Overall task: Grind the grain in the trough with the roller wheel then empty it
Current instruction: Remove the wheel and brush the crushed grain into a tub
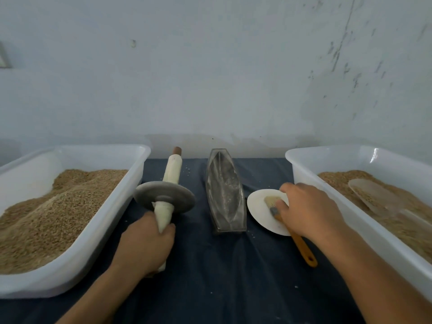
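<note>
My left hand [146, 244] has its fingers clenched round the near handle of the roller wheel [164, 197], held just left of the trough [225, 192] — which sits mid-bench with only a dusting of grain inside. My right hand [308, 210] pinches the brush [297, 239] over the white plate [261, 211] beside the right tub [332, 157] — the left tub [93, 153] holds grain too

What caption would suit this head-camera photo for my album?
Left hand grips the roller wheel beside the trough; right hand touches a brush.
</note>
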{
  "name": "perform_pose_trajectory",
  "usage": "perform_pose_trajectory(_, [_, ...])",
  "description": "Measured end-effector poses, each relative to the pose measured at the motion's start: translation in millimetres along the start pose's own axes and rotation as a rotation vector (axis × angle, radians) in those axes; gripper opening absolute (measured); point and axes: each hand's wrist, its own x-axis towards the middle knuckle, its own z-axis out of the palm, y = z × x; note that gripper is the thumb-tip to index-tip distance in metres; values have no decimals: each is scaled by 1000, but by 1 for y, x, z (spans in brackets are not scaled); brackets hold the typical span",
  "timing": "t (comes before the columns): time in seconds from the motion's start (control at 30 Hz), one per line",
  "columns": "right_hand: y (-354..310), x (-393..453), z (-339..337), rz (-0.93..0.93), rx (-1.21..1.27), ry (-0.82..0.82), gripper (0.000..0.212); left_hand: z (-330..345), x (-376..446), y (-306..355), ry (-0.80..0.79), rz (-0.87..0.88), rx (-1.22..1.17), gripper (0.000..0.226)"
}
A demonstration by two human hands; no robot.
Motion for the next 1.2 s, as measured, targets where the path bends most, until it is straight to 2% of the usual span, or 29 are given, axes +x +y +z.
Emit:
perform_pose_trajectory(0.07, [0, 1, -3, -12, 36, 44, 31, 0, -1, 4, 19, -6, -90, 11])
perform_pose_trajectory(0.17, [2, 5, -5, -61, 160, 139, 35, -2, -4, 14, 94, 20, -143, 13])
perform_pose_trajectory(0.23, [-1, 11, -9, -113, 327, 241, 32, -11, -2, 25, 178, 70, -112, 16])
perform_pose_trajectory(0.3, [-8, 18, -16, -120, 538, 272, 28, -22, 6, 36, 262, 177, -54, 18])
perform_pose_trajectory(0.4, [-24, 37, -27, -37, 924, 93, 21, -39, 28, 55, 373, 333, 78, 17])
perform_pose_trajectory(0.5, [-37, 59, -30, 114, 1439, -89, 32, -40, 51, 71, 397, 439, 180, 18])
perform_pose_trajectory(0.6, [-40, 78, -21, 338, 1842, -111, 43, -23, 66, 79, 376, 517, 251, 21])
perform_pose_trajectory(0.67, [-37, 84, -5, 443, 1884, -70, 38, -9, 74, 79, 373, 537, 255, 23])
perform_pose_trajectory(0.73, [-34, 88, 12, 497, 1824, -32, 29, 1, 82, 78, 389, 544, 278, 25])
perform_pose_trajectory(0.9, [-33, 90, 40, 682, 1816, -18, 17, 14, 98, 75, 480, 585, 347, 26])
perform_pose_trajectory(1.07, [-36, 89, 56, 772, 1831, -30, 13, 27, 112, 68, 458, 550, 319, 21])
perform_pose_trajectory(1.2, [-38, 86, 57, 775, 1854, -64, 16, 31, 119, 59, 460, 535, 312, 19])
